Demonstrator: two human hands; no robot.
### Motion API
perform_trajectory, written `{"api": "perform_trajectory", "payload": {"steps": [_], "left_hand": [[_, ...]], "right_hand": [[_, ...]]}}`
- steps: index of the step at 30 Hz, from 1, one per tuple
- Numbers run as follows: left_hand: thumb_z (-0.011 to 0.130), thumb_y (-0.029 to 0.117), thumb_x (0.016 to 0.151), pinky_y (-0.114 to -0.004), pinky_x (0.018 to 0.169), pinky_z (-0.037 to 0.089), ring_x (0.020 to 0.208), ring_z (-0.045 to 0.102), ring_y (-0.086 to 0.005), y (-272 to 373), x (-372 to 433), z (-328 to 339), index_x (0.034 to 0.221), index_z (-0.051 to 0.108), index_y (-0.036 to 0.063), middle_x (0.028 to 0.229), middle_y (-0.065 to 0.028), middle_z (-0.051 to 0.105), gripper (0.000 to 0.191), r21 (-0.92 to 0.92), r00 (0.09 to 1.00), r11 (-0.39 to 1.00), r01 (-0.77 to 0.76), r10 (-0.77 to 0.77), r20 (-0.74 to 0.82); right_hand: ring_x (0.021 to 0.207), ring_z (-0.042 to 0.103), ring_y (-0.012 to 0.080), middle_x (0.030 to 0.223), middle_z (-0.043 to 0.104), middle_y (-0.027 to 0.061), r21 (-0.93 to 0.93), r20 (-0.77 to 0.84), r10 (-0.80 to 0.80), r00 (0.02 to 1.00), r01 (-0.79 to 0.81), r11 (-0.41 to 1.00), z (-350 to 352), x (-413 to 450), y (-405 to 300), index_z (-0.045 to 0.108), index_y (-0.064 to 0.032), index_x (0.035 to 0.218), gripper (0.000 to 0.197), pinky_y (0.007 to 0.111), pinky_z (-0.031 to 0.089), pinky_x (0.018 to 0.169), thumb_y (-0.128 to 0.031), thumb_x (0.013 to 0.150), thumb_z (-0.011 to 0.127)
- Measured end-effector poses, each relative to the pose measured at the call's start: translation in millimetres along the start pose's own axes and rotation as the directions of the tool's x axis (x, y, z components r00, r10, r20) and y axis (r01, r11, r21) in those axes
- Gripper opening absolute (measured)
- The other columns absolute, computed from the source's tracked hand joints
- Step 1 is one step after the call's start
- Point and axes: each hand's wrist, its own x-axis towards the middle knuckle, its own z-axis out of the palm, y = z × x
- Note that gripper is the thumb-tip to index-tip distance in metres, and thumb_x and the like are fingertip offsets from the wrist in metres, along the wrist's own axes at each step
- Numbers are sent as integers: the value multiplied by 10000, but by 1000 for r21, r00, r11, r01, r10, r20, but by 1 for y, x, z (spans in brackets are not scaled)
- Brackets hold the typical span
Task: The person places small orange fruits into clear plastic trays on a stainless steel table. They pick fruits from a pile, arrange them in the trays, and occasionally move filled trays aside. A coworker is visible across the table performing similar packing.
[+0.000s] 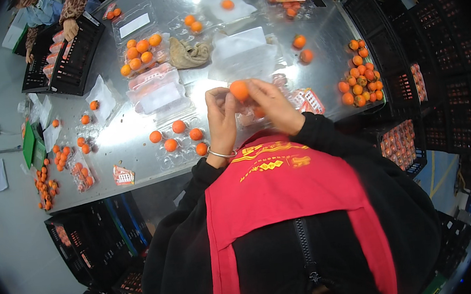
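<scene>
Between the fingertips of my left hand (221, 116) and my right hand (274, 104) is a round orange fruit (239, 90), held above the metal table. Blurred clear plastic packaging with more fruit lies beneath my hands. Just left of my left hand, a clear plastic tray (175, 158) holds several orange fruits in its cups. Beyond it are stacked clear packs (156, 93) and a filled fruit tray (141, 54). Thin white liner sheets (243, 54) lie ahead of my hands, with a crumpled cloth (188, 53) beside them. Printed cards (310, 101) lie near my right wrist.
Loose fruits (361, 79) are piled at the table's right end, others (43, 186) at its left end. Black crates (380, 18) stand along the right side; more are below left. Across the table, a co-worker's hand (71, 30) touches a tilted black crate (76, 64) of packed fruit.
</scene>
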Motion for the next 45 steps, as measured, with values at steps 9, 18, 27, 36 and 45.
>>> {"api": "perform_trajectory", "payload": {"steps": [9, 18, 27, 36, 45], "left_hand": [[664, -49, 1002, -335, 937, 591, 1121, 642, -179, 7, -4, -1, 1247, 554, 23, 1254, -83, 586, 278, 356, 950, 882, -309, 302, 77], [662, -64, 995, -334, 974, 584, 1163, 661, -196, 12, -10, -13, 1261, 605, 27, 1316, -103, 604, 287, 333, 968, 910, -246, 251, 29], [713, -19, 983, -343, 967, 592, 1192, 671, -239, 12, -28, -24, 1407, 573, -19, 1310, -136, 631, 447, 469, 964, 855, -223, 265, -25], [738, 21, 955, -421, 1038, 530, 1227, 614, -318, -34, -100, -138, 1400, 596, 27, 1329, -148, 613, 467, 584, 836, 790, 186, 186, -517], [841, 213, 869, -516, 1144, 356, 1309, 487, -353, -70, -83, -140, 1218, 721, 94, 1343, -105, 601, 388, 944, 849, 181, 276, 415, -328]], "right_hand": [[979, 610, 48, 1112, 686, -11, -80, 29, 62, 998, -59, 995, 0, -3, -8, 614, -38, 1426, 479, 214, 493, 802, -397, 1110, 632], [879, 610, 87, 1075, 684, 18, -416, -15, -218, 976, 192, 889, 1, -1, -6, 633, -49, 1311, 480, 271, 508, 731, -188, 914, 864], [851, 641, 277, 992, 622, 118, -727, 292, -531, 796, 546, 418, 22, -3, -10, 640, -35, 1320, 517, 368, 546, 762, -38, 839, 829], [790, 576, 180, 955, 596, 81, -714, 116, -385, 916, 346, 609, 2, -3, -3, 662, -26, 1312, 438, 301, 500, 746, -16, 892, 788], [791, 591, 183, 946, 613, 83, -761, 83, -431, 899, 336, 555, -20, 2, -4, 692, -23, 1232, 350, 315, 505, 740, -22, 892, 774]]}}
